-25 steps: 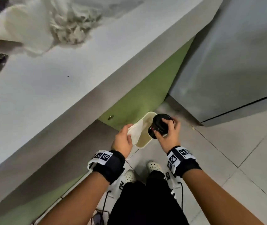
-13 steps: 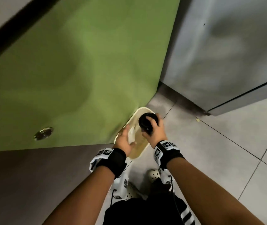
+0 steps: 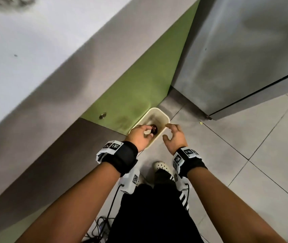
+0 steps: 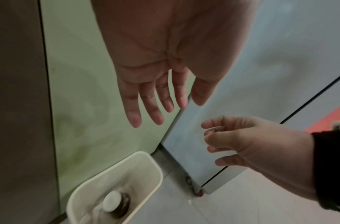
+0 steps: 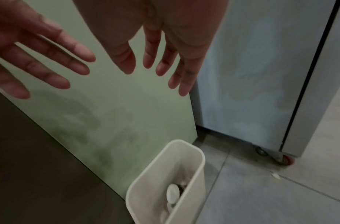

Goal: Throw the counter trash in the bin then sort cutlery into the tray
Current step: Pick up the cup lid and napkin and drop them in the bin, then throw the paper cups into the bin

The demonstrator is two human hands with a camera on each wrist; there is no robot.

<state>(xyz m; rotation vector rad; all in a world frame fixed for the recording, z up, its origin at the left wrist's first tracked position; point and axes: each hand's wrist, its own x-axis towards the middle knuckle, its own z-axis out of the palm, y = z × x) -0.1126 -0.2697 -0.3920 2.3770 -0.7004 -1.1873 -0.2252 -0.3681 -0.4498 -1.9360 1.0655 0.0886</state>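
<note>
A cream rectangular bin (image 3: 164, 116) stands on the floor against the green panel. Inside it lies a dark cup (image 3: 154, 129) with a white round end (image 4: 111, 202), also seen from the right wrist (image 5: 172, 192). Pale paper (image 4: 92, 212) lies beside it at the bin's bottom. My left hand (image 3: 145, 132) hovers over the bin's near left rim, its fingers straight and spread (image 4: 165, 110), holding nothing. My right hand (image 3: 167, 132) hovers just right of the rim, fingers loosely spread (image 5: 155, 72), also empty.
The green cabinet panel (image 3: 139, 88) carries a round metal fitting (image 3: 102, 115). A steel fridge (image 3: 236, 58) on castors (image 5: 284, 160) stands at the right. The grey counter (image 3: 25, 58) runs along the left. A small crumb (image 3: 200, 122) lies on the tiled floor. Cables trail by my feet.
The left hand has let go of the white paper and the right hand of the dark cup; both now lie in the bin. My head has lifted, showing the counter again.
</note>
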